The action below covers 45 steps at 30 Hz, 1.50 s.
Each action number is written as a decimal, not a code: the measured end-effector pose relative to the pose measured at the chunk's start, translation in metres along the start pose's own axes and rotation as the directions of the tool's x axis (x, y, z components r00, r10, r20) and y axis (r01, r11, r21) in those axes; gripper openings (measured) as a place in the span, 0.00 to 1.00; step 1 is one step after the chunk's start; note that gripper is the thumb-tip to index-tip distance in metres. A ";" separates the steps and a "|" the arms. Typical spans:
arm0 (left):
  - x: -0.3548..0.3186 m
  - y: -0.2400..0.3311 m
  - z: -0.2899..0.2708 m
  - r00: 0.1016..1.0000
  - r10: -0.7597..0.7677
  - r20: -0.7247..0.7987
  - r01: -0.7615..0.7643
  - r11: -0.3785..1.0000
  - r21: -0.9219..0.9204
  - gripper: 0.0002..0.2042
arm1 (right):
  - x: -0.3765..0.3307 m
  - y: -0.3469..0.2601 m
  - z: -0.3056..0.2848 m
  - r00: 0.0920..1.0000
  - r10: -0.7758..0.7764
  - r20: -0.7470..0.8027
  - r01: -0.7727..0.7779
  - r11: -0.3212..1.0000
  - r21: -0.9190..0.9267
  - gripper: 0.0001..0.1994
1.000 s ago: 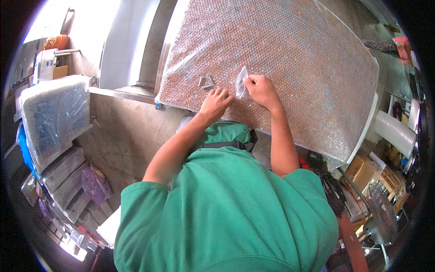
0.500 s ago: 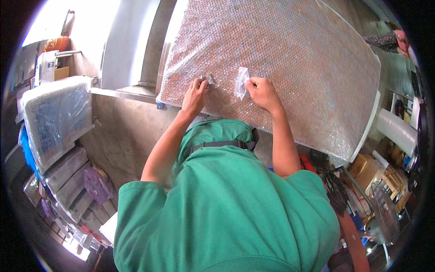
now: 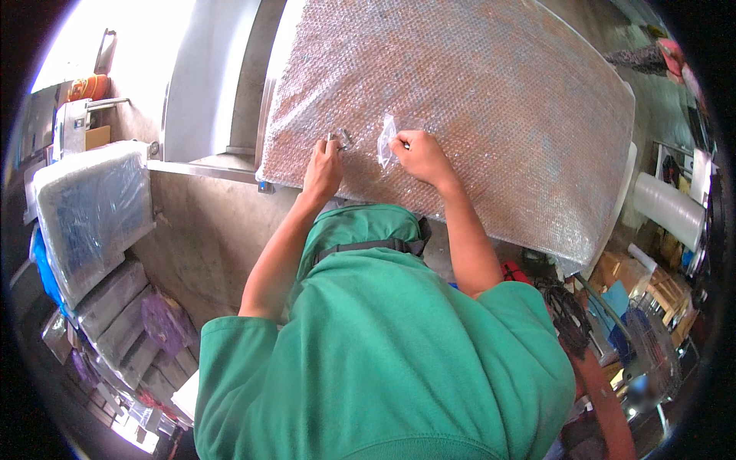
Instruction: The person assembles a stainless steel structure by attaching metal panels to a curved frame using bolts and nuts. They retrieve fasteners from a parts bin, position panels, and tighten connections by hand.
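Note:
A large bubble-wrapped panel [image 3: 491,123] lies flat in front of me. Over its near left part, my left hand [image 3: 323,170] pinches a small metal piece [image 3: 331,137] between its fingertips. Just right of those fingers, a few more small metal pieces [image 3: 345,140] rest on the wrap; their exact kind is too small to make out. My right hand [image 3: 424,158] is closed on the edge of a small clear plastic bag [image 3: 386,142], which stands out to the left of the fingers. What the bag contains, if anything, cannot be seen.
Plastic-wrapped slabs [image 3: 92,215] are stacked at the left. A metal frame rail [image 3: 203,170] runs beside the panel's left corner. To the right are a roll of clear wrap [image 3: 667,205], a standing fan [image 3: 652,353] and black cables [image 3: 563,307]. Another person's arm [image 3: 640,60] shows at the far right.
My right hand has carried the plastic bag a little left, closer to the metal pieces. The left fingertips now show a metal piece more plainly. The whole view has shifted slightly.

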<state>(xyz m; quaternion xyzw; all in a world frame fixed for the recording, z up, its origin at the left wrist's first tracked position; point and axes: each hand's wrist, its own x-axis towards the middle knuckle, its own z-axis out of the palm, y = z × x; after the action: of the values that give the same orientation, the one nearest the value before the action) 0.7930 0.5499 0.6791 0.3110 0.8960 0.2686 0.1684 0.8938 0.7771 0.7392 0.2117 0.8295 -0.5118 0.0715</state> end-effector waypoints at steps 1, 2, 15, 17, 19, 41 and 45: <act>-0.001 0.007 -0.005 0.999 0.007 -0.039 -0.010 0.998 -0.063 0.09 | 0.000 0.000 0.001 1.000 0.000 -0.002 0.000 1.000 -0.007 0.15; -0.002 0.015 -0.010 0.999 -0.032 -0.034 0.028 0.992 -0.121 0.10 | 0.001 -0.001 0.003 1.000 0.007 0.001 -0.007 1.000 0.004 0.15; 0.019 0.075 -0.028 0.913 -0.246 0.326 0.379 0.808 -0.451 0.18 | 0.003 -0.014 0.021 0.995 0.032 0.091 -0.020 0.992 -0.126 0.14; 0.018 0.070 -0.024 0.934 -0.263 0.243 0.336 0.875 -0.348 0.19 | 0.002 -0.015 0.023 0.995 0.029 0.094 -0.015 0.990 -0.138 0.14; 0.017 0.067 -0.023 0.929 -0.294 0.226 0.354 0.886 -0.300 0.18 | 0.001 -0.015 0.026 0.995 0.021 0.095 -0.009 0.993 -0.118 0.14; 0.016 -0.003 0.014 0.953 -0.223 -0.205 0.195 0.970 -0.147 0.17 | -0.003 -0.014 0.024 1.000 -0.019 0.019 0.019 1.000 -0.014 0.13; 0.019 -0.008 0.014 0.944 -0.256 -0.210 0.211 0.954 -0.214 0.13 | -0.007 -0.011 0.024 1.000 -0.010 0.006 0.010 1.000 0.004 0.13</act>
<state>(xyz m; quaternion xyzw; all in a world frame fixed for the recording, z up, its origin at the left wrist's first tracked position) 0.7817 0.5623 0.6604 0.1507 0.9108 0.3650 0.1206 0.8926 0.7495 0.7392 0.2065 0.8293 -0.5144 0.0710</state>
